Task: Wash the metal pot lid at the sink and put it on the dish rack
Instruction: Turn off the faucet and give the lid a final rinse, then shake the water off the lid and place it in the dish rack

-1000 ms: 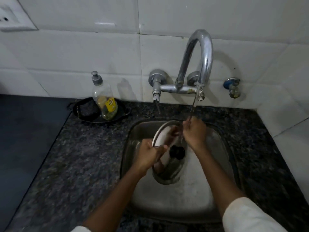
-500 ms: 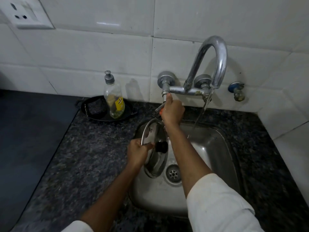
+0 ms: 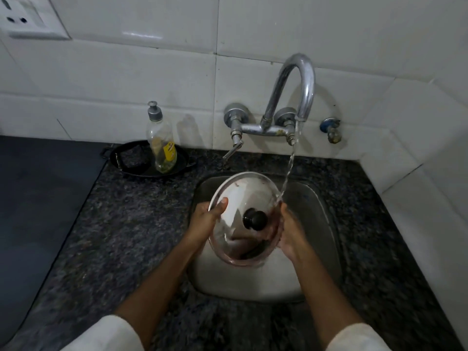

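Observation:
A round shiny metal pot lid (image 3: 243, 196) with a black knob (image 3: 254, 218) is held over the steel sink (image 3: 319, 224), its top facing me. My left hand (image 3: 206, 219) grips its left rim with the thumb on top. On the right rim rests my right hand (image 3: 291, 231). Water runs from the curved chrome tap (image 3: 301, 82) and lands on the lid's right edge, by my right fingers. No dish rack is in view.
A nearly empty dish soap bottle (image 3: 162, 140) stands in a black oval dish (image 3: 131, 159) at the back left of the dark speckled counter (image 3: 121, 236). A small blue valve (image 3: 330, 129) sticks out of the white tiled wall. A socket plate (image 3: 30, 19) is top left.
My right hand left the tap's lever and came down onto the lid's right rim. The lid turned from edge-on to face me, and water now flows onto it.

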